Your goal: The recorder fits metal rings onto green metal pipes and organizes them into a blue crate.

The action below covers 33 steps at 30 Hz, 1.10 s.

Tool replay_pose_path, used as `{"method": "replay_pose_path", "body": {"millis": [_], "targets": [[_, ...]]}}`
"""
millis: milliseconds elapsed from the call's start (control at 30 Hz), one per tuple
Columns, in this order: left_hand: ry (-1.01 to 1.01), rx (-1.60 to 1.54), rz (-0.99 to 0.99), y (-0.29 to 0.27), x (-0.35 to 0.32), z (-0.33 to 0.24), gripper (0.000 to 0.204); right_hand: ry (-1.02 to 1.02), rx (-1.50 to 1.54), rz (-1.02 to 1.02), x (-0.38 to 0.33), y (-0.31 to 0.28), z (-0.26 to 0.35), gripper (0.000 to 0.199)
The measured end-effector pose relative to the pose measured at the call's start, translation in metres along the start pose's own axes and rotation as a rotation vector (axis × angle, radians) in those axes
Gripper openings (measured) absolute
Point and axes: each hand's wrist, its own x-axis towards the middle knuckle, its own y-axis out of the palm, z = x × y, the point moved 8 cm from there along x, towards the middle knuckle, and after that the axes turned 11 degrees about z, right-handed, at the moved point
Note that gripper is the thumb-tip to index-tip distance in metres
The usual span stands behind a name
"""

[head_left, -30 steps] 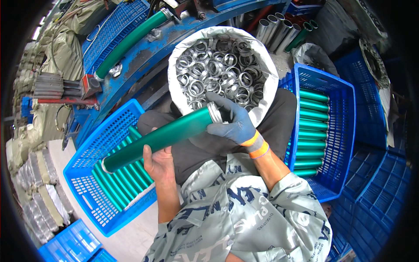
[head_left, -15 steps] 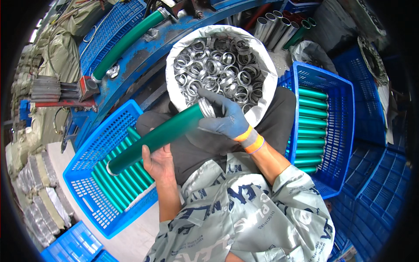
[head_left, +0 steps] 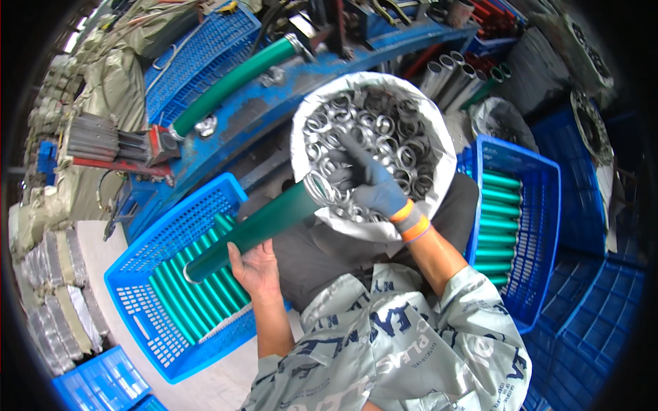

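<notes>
two hands work beside the white sack of metal rings (head_left: 439, 147). the bare left hand (head_left: 257, 268) has its grip closed round the green tube (head_left: 257, 229), slanting up to the sack's near rim. the gloved right hand (head_left: 373, 185) pinches a ring (head_left: 319, 186) at the tube's upper end.

Single head-worn fisheye view, looking steeply down, close over lap and crates

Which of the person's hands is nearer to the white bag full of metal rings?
The right hand, in a grey glove, reaches into the white bag of metal rings. The bare left hand grips the green tube lower down, outside the bag.
</notes>
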Motion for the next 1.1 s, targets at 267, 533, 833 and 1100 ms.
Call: {"method": "replay_pose_path", "body": {"millis": [267,533,833,1100], "targets": [[0.106,-0.001,-0.039,0.010,0.032,-0.070,0.058,-0.033,-0.756,-0.068,0.210,-0.001,0.055,0.084],[0.094,0.026,-0.117,-0.003,0.028,-0.079,0.039,0.079,-2.129,-0.180,0.375,-0.033,0.053,0.093],[0.121,0.069,-0.119,-0.013,0.067,-0.073,0.042,-0.181,-1.733,0.114,0.290,0.042,0.122,0.062],[0.011,0.204,0.169,0.112,0.244,0.030,0.065,-0.238,-0.585,-0.332,0.022,-0.035,0.180,0.082]]}}
